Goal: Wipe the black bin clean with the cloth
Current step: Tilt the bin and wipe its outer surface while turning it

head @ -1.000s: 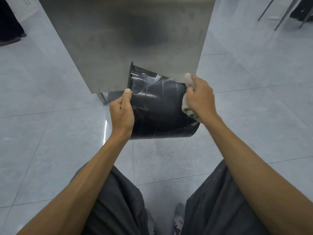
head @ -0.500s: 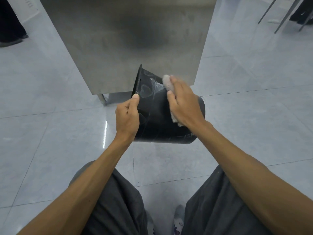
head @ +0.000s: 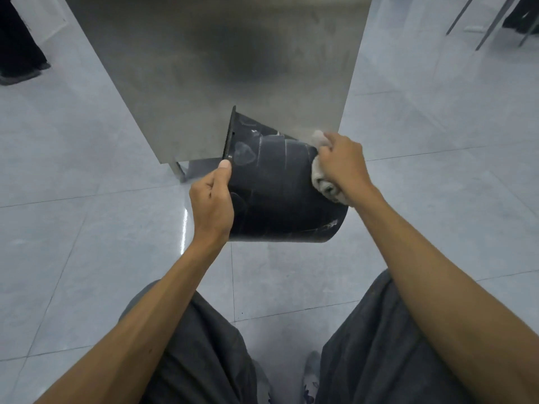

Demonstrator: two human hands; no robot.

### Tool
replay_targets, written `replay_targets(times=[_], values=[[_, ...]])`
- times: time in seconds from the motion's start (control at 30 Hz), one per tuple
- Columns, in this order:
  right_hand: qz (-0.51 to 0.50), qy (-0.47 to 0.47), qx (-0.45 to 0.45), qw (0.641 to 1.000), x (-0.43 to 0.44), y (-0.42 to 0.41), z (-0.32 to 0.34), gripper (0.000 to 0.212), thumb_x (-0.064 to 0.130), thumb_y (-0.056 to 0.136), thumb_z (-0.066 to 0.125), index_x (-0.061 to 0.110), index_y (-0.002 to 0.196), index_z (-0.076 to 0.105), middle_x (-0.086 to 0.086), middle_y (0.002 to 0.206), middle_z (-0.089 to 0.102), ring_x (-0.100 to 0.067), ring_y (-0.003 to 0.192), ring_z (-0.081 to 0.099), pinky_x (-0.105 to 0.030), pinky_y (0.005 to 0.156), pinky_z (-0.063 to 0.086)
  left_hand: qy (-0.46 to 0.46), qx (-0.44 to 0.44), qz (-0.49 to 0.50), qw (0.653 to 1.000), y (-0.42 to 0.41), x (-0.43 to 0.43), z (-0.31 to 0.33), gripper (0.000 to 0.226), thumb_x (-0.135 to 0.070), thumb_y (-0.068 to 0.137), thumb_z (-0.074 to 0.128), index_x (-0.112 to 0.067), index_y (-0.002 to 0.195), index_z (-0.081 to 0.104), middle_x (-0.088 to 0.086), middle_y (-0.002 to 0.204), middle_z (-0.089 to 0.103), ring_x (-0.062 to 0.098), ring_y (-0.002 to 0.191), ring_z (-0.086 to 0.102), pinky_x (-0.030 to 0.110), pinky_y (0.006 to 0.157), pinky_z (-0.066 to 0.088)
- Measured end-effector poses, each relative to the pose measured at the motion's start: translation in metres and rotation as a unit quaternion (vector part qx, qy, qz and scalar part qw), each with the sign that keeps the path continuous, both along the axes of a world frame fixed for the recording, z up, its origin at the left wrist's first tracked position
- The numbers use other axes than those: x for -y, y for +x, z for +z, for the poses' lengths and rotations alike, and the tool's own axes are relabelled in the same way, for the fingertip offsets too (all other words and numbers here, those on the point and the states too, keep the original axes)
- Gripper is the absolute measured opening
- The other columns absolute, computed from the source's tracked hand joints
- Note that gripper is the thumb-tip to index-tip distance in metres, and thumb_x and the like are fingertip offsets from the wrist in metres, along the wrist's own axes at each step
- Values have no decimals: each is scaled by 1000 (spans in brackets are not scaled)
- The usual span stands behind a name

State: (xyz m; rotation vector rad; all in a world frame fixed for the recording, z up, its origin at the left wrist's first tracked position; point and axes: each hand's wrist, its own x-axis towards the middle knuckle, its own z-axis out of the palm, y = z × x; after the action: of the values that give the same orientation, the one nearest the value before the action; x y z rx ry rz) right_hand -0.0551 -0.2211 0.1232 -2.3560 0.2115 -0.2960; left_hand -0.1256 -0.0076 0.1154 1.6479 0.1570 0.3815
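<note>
The black bin (head: 277, 188) is held on its side above the floor, its rim to the left and its base to the right. Wet streaks and smudges show on its outer wall. My left hand (head: 213, 202) grips the rim, thumb on the outside edge. My right hand (head: 344, 164) presses a bunched pale cloth (head: 322, 177) against the bin's wall near the base end. The bin's inside is hidden from view.
A tall stainless steel panel (head: 218, 68) on a metal foot stands just behind the bin. Glossy grey floor tiles (head: 87, 228) lie all around. My legs in dark trousers are below. Someone's dark trouser leg and shoe (head: 17, 53) stand far left; metal legs at top right.
My right hand with the cloth has slid from the middle of the bin's wall back to the right, towards the base. The bin has turned slightly; my left hand keeps its hold on the rim.
</note>
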Motion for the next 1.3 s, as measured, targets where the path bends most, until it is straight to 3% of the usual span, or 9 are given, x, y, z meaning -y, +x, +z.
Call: replay_targets(times=[0.1,0.4,0.6,0.67,0.77,0.93,1.1,1.23,1.3], values=[[-26,44,-73,996,23,3,-5,39,19,100,45,15,134,63,-14,133,65,-34,126,55,-32,95,42,10,1,-18,1000,0,-1,1,75,-60,88,45,14,89,58,36,89,62,50,88,62,69,79,54],[99,-13,79,992,-13,-15,-11,38,14,104,42,11,140,55,-9,133,64,-29,121,58,-37,99,45,25,8,-8,1000,3,6,1,75,-59,88,44,15,85,58,36,85,62,52,85,60,64,74,54],[169,33,122,977,-27,-35,9,46,16,109,44,11,154,41,-2,138,61,-3,109,57,5,83,31,16,-32,30,999,6,2,3,65,-50,95,43,13,92,62,32,93,67,48,95,64,63,84,57],[180,63,140,972,-31,-43,16,47,18,109,44,12,156,39,6,126,61,10,94,57,2,80,37,20,-32,30,999,6,2,4,65,-49,96,43,14,88,61,32,90,67,47,92,64,60,83,59],[252,84,137,954,-40,-56,21,48,20,109,43,15,157,38,-1,120,67,-3,95,62,-12,80,47,23,-37,28,999,8,4,4,59,-42,100,47,9,73,56,28,75,61,46,74,56,52,68,54],[349,57,114,928,-54,-69,19,49,19,110,42,19,158,33,6,147,55,-5,130,53,-14,108,38,2,-51,30,998,10,4,7,51,-34,103,50,-15,56,46,5,61,46,19,63,43,36,60,36],[309,-1,98,946,-37,-47,14,52,20,110,42,23,161,30,-3,159,45,-27,148,40,-39,122,33,-4,-51,44,998,9,0,7,48,-32,105,47,-5,68,64,8,74,66,21,77,63,41,74,56],[264,-25,73,962,-23,-34,15,51,19,109,45,27,159,34,2,122,64,-23,113,58,-2,91,34,1,-66,31,997,7,2,9,42,-29,107,45,-9,79,69,8,82,71,17,81,68,32,75,58],[244,-27,67,967,-18,-28,13,51,19,109,46,28,158,36,-1,109,66,-22,98,60,-11,80,36,5,-68,30,997,6,2,9,44,-30,107,44,-2,83,68,15,86,71,19,81,67,40,79,59]])
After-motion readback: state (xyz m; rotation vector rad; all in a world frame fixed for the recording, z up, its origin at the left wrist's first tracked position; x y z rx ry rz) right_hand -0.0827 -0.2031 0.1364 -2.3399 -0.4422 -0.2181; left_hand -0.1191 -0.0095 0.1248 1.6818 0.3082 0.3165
